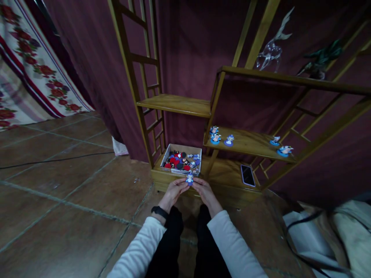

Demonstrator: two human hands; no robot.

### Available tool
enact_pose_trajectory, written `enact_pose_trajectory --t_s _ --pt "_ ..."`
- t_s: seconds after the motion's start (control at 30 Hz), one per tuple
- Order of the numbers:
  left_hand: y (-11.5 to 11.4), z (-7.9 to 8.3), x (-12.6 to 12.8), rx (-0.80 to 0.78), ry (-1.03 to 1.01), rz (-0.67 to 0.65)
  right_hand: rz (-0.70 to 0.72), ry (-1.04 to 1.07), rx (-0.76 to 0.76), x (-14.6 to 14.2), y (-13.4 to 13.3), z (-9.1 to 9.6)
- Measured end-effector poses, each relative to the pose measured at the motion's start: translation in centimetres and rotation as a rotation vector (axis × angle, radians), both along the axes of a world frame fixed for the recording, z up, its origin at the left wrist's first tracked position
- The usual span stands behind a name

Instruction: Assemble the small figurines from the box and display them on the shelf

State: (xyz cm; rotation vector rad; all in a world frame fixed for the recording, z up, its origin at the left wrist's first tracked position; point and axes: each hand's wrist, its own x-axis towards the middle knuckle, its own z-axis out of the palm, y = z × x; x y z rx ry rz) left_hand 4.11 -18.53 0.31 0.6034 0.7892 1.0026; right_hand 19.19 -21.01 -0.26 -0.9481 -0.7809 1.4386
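Note:
Between my two hands I hold a small white-and-purple figurine [189, 178] upright, just in front of a cardboard box. My left hand [175, 190] pinches it from the left, and my right hand [203, 189] grips its right side. The open box [185, 148] sits on the low shelf and holds many small figurines with red, black and purple bases. On the middle shelf [249, 143] stands a similar purple-based figurine [228, 140]. Blue-based figurines stand at that shelf's left end [215, 139] and right end [285, 150].
A phone [247, 175] lies on the low shelf at the right. A clear glass deer [271, 52] and a dark green ornament [321, 61] stand on the upper shelf. Bags [313, 235] rest on the floor at right. A black cable [55, 160] crosses the tiles at left.

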Motion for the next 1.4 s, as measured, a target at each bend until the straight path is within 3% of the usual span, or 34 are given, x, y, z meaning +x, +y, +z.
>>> enact_pose_trajectory --t_s 0.2,0.6,0.83,1.23,1.4 --pt "-1.0 -1.0 1.1 0.103 0.119 0.070 -0.028 -0.013 -0.029 -0.2 -0.6 -0.5" --pt "-0.5 -3.3 2.0 0.352 0.311 0.139 -0.020 0.017 -0.063 0.1 -0.5 -1.1" --pt "-0.2 -4.2 2.3 0.395 0.397 0.145 0.016 0.028 -0.056 0.4 -0.4 -1.0" --pt "-1.0 -3.1 3.0 0.627 0.774 0.179 0.024 0.058 -0.107 0.5 0.3 -0.9" --pt "-1.2 -3.3 3.3 0.666 0.783 0.170 0.007 0.037 -0.161 0.7 0.7 -1.0"
